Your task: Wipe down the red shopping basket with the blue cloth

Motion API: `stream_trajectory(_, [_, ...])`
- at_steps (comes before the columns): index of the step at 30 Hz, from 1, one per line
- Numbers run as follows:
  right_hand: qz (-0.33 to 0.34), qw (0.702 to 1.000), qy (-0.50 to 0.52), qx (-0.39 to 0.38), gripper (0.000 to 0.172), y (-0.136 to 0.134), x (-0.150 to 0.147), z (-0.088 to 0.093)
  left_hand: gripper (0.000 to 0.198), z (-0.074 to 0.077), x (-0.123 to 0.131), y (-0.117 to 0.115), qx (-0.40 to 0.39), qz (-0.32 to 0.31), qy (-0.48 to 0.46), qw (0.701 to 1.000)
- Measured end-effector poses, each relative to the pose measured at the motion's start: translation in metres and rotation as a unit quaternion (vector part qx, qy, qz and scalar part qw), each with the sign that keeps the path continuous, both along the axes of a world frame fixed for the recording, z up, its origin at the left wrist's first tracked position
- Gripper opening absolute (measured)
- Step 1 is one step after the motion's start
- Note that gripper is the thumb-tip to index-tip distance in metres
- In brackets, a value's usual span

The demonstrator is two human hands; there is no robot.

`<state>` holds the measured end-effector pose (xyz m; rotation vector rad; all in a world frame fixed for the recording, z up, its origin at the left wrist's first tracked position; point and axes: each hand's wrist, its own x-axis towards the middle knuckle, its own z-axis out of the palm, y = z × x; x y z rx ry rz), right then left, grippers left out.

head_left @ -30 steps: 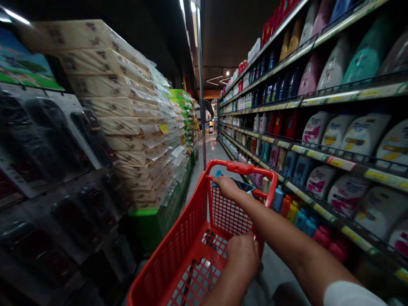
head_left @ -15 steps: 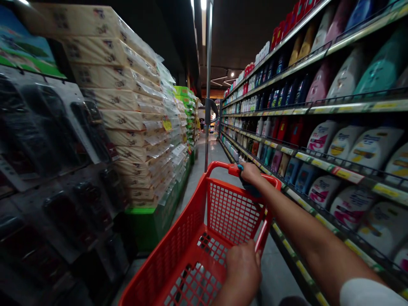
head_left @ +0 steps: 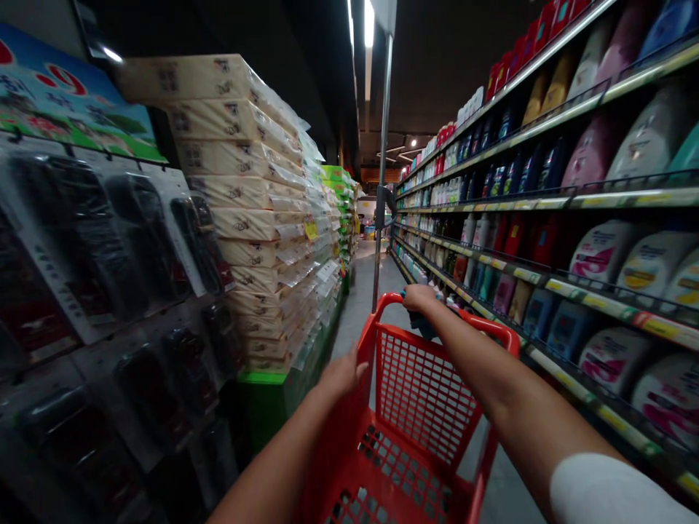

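A red plastic shopping cart (head_left: 426, 389) with grid walls stands in front of me, its basket bare inside. My right hand (head_left: 419, 298) is closed on the cart's far rim, where a dark blue-green thing (head_left: 423, 326) hangs below it. At the cart's left side my left hand (head_left: 341, 375) touches the rim, its fingers partly spread and somewhat blurred. Just beyond the far rim rises an upright metal pole (head_left: 384, 145) with a dark clamp.
Shelves of shampoo bottles (head_left: 601, 251) line the right side. Wrapped paper packs (head_left: 245, 225) are stacked on a green base at left, beside hanging packaged goods (head_left: 81, 233). A grey floor aisle (head_left: 363, 284) runs ahead between them.
My left hand has moved from the cart's near right rim across to its left side. The cart and my view have shifted; the cart appears farther right. My right hand stays on the far rim.
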<state>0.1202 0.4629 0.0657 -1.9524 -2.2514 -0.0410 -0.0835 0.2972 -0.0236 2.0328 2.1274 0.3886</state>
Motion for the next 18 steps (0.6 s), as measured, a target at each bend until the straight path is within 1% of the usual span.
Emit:
stream_trajectory(3, [0.024,1.000,0.001,0.002,0.032,0.005,-0.018,-0.006,0.059,-0.025,-0.003,0.001,-0.008,-0.021,-0.012,1.000])
stream_trajectory(4, [0.037,0.999,0.006,0.009,0.032,0.005,-0.026,-0.010,0.059,-0.031,-0.002,-0.001,-0.007,-0.023,-0.016,1.000])
stream_trajectory(6, [0.066,0.997,0.024,0.035,0.028,0.001,-0.044,-0.020,0.059,-0.038,-0.003,-0.005,-0.007,-0.024,-0.024,0.999])
stream_trajectory(8, [0.091,0.992,0.045,0.071,0.030,-0.008,-0.062,-0.034,0.059,-0.041,-0.003,-0.007,-0.009,-0.024,-0.035,0.999])
stream_trajectory(10, [0.100,0.988,0.063,0.101,0.042,-0.020,-0.076,-0.049,0.059,-0.042,-0.004,-0.007,-0.010,-0.023,-0.046,0.999])
stream_trajectory(12, [0.100,0.986,0.074,0.115,0.052,-0.034,-0.085,-0.061,0.060,-0.043,-0.004,-0.007,-0.006,-0.022,-0.058,0.998])
stream_trajectory(13, [0.103,0.985,0.076,0.115,0.054,-0.042,-0.086,-0.066,0.061,-0.044,-0.005,-0.007,-0.003,-0.021,-0.063,0.998])
stream_trajectory(15, [0.120,0.984,0.073,0.108,0.052,-0.057,-0.084,-0.070,0.063,-0.045,-0.006,-0.009,0.000,-0.017,-0.073,0.997])
stream_trajectory(18, [0.165,0.981,0.051,0.088,0.047,-0.086,-0.072,-0.072,0.064,-0.046,-0.008,-0.013,0.003,-0.007,-0.084,0.996])
